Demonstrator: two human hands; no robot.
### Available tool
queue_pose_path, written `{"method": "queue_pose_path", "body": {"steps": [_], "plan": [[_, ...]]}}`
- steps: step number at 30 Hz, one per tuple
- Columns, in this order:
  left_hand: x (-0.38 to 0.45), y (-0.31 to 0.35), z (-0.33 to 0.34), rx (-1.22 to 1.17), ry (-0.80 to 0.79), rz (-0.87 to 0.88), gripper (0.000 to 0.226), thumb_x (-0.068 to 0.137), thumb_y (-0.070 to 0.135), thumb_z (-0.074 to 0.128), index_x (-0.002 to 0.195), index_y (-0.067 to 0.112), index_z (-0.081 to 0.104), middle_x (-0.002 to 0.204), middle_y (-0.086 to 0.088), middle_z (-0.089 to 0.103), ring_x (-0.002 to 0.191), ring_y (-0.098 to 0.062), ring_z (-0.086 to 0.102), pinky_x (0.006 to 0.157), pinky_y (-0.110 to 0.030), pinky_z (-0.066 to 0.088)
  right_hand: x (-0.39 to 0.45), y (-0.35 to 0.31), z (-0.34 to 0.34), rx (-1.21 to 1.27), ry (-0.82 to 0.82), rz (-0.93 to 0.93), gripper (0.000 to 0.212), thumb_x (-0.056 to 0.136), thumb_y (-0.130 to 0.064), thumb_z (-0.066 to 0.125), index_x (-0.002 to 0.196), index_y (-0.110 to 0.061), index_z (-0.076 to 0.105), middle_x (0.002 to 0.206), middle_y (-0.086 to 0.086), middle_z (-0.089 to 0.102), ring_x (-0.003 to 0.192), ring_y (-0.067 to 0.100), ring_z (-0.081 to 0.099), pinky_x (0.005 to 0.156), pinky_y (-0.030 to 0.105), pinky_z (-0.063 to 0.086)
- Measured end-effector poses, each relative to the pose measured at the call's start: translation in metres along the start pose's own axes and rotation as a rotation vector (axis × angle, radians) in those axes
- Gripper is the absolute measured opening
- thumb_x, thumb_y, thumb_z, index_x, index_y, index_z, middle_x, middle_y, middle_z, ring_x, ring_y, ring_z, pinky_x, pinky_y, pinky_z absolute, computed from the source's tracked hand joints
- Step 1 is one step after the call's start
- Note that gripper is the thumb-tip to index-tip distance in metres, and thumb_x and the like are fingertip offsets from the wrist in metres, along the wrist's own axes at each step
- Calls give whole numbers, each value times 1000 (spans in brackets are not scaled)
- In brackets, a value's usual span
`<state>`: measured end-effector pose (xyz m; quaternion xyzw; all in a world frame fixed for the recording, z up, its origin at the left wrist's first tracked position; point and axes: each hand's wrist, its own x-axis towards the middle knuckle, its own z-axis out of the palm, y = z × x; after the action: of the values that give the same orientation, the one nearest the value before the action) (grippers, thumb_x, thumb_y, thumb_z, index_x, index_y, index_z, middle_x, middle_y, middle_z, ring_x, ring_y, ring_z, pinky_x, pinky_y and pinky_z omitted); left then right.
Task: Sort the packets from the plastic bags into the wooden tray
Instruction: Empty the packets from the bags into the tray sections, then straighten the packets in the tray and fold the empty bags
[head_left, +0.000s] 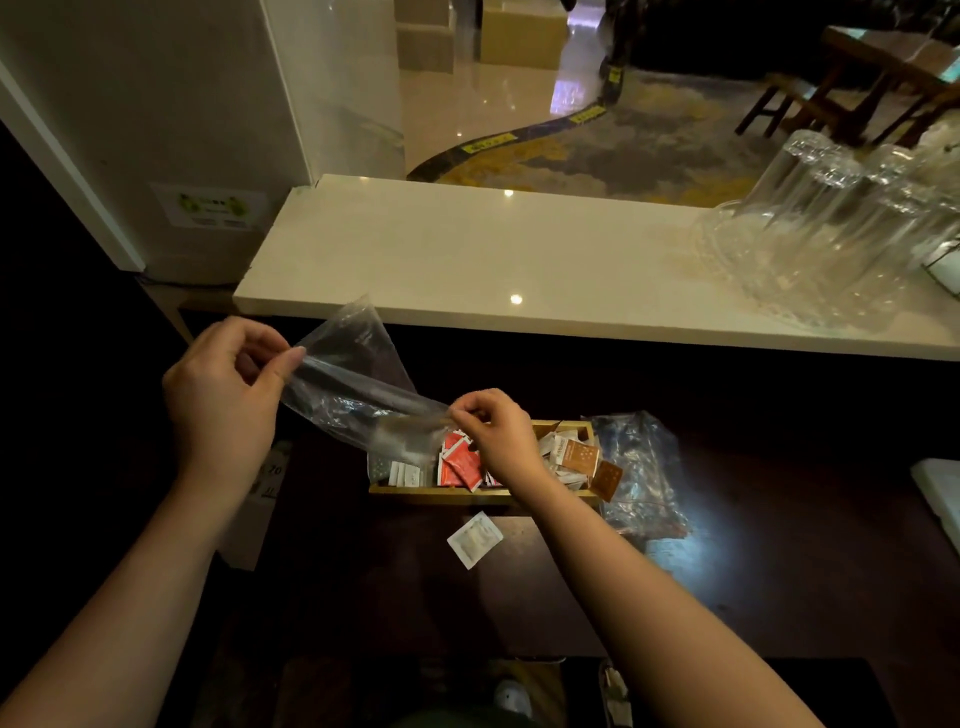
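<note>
My left hand (228, 395) pinches one end of a clear plastic bag (353, 384), and my right hand (493, 431) pinches its other end, so the bag stretches slanting above the wooden tray (441, 493). Inside the tray lie red packets (460, 462), white packets (405, 474) and brown packets (579, 454). One brown packet (608, 480) hangs over the tray's right end. A single white packet (474, 539) lies on the dark counter in front of the tray. A second crumpled clear bag (644, 473) rests to the right of the tray.
A pale stone ledge (467, 260) runs behind the dark counter. Upturned clear glasses (821, 234) stand on its right part. A white object (940, 493) sits at the right edge. A white wall panel (156, 130) rises at the left.
</note>
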<state>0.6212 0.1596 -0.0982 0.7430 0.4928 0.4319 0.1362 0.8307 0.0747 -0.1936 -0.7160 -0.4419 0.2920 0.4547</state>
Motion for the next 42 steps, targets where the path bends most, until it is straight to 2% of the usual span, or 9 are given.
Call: {"method": "queue_pose_path", "body": {"steps": [5, 8, 10, 15, 19, 24, 30, 37, 42], "plan": [[-17, -6, 20, -27, -118, -42, 9, 84, 15, 66, 89, 11, 60, 79, -4, 59, 69, -17, 53, 57, -14, 38, -15, 22, -38, -8, 153, -47, 10, 91, -11, 59, 90, -18, 67, 81, -11, 64, 75, 2, 60, 67, 16, 48], [-32, -7, 37, -13, -203, -24, 9, 86, 14, 63, 94, 10, 59, 82, -3, 57, 71, -15, 53, 57, -15, 35, -23, 44, -72, -62, 362, -47, 16, 88, -8, 61, 85, -23, 64, 78, -9, 65, 70, 9, 60, 67, 26, 49], [-49, -11, 51, 16, -305, -3, 8, 87, 15, 62, 93, 12, 59, 83, 0, 56, 73, -13, 53, 58, -15, 35, -31, 60, -98, -105, 493, -18, 17, 87, -6, 61, 85, -22, 65, 78, -5, 66, 70, 14, 60, 68, 33, 48], [-112, -17, 96, 121, -667, 95, 10, 89, 28, 58, 98, 24, 58, 98, 8, 57, 93, -11, 56, 73, -24, 45, -59, 96, -158, -305, 731, 86, 13, 88, -7, 57, 93, -12, 68, 90, 7, 70, 83, 23, 64, 74, 29, 44], [-156, -14, 129, 201, -981, 231, 36, 90, 31, 54, 126, 34, 48, 128, 10, 48, 118, -11, 46, 87, -27, 48, -70, 121, -173, -427, 771, 218, 17, 92, -14, 52, 102, -13, 65, 101, 8, 68, 90, 25, 63, 77, 41, 51], [-181, -17, 156, 410, -1229, 336, 52, 92, 25, 49, 140, 38, 31, 151, -8, 22, 133, -29, 32, 100, -43, 42, -72, 145, -164, -625, 649, 442, 22, 92, -20, 47, 107, -18, 63, 108, 10, 67, 92, 34, 63, 69, 35, 44], [-193, -31, 166, 554, -1249, 375, 55, 89, 17, 49, 139, 34, 33, 154, -12, 18, 137, -31, 24, 105, -45, 33, -73, 161, -145, -694, 352, 607, 37, 86, -13, 46, 119, -18, 62, 124, 12, 58, 106, 34, 58, 79, 39, 46], [-187, -21, 175, 676, -1173, 541, 43, 90, 3, 42, 131, 13, 38, 131, -21, 43, 117, -36, 44, 85, -42, 46, -73, 146, -141, -801, 502, 386, 44, 75, -5, 55, 119, -10, 57, 118, 14, 52, 101, 32, 54, 70, 40, 48], [-183, -17, 182, 664, -1075, 528, 37, 82, 5, 60, 117, 12, 51, 106, -17, 62, 92, -32, 63, 67, -39, 53, -67, 137, -137, -806, 542, 295, 38, 75, -3, 56, 111, -11, 61, 112, 12, 54, 98, 29, 55, 61, 40, 51]]}}
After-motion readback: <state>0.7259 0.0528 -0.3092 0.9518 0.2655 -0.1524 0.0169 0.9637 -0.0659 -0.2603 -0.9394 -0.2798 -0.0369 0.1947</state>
